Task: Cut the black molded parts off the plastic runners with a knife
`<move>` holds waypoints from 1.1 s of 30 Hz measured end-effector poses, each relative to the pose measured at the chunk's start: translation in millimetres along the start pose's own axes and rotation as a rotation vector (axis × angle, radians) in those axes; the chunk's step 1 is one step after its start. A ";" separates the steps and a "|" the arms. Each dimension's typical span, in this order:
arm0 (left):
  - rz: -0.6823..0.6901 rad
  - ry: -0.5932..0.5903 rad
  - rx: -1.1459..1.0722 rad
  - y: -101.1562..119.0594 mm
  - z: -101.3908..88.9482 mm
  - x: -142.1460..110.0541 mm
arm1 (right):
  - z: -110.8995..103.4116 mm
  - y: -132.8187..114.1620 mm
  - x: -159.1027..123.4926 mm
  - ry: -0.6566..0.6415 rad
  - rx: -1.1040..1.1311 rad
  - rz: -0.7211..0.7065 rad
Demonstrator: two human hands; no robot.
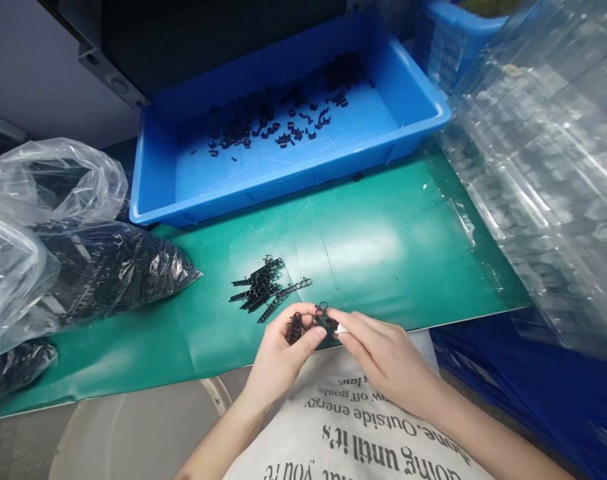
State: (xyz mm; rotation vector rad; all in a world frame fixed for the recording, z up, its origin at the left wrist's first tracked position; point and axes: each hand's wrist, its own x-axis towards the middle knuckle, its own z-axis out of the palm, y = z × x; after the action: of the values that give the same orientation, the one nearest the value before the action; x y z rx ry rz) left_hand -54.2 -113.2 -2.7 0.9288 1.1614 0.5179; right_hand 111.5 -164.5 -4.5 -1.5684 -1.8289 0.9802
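Observation:
My left hand point(283, 343) is closed round several black plastic strips with small rings point(295, 328), thumb and forefinger pinched at the front. My right hand point(378, 343) meets it at the table's near edge, its thumb and forefinger pinched by a small white piece point(340, 329). Between the two hands a black ringed part point(323, 308) sticks up; my fingers partly hide it. Just beyond my left hand, a loose pile of similar black strips point(261, 283) lies on the green table top point(363, 247).
A blue tray point(293, 183) with many small black pieces stands at the back. Clear plastic bags of black parts point(118, 263) lie on the left. Stacked clear plastic trays point(548, 167) rise on the right, near a blue basket point(446, 50).

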 end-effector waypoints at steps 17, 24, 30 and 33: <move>0.069 0.072 0.181 4.8 10.7 -4.3 | -2.7 -6.2 -1.7 0.056 -0.192 -0.090; 0.075 0.066 0.203 5.6 12.7 -5.3 | -1.4 -5.6 -2.8 0.043 -0.176 -0.069; 0.071 0.039 0.146 -0.5 11.4 -5.7 | 1.4 -6.7 -3.5 0.053 -0.189 -0.059; 0.073 0.029 0.107 -1.7 11.3 -6.1 | 3.6 -7.4 -4.0 0.076 -0.200 -0.063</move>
State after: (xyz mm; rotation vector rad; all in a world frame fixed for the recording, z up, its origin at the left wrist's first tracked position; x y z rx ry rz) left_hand -46.0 -122.7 0.3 1.0615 1.1935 0.5333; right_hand 105.0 -169.6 -0.5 -1.6293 -1.9596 0.7177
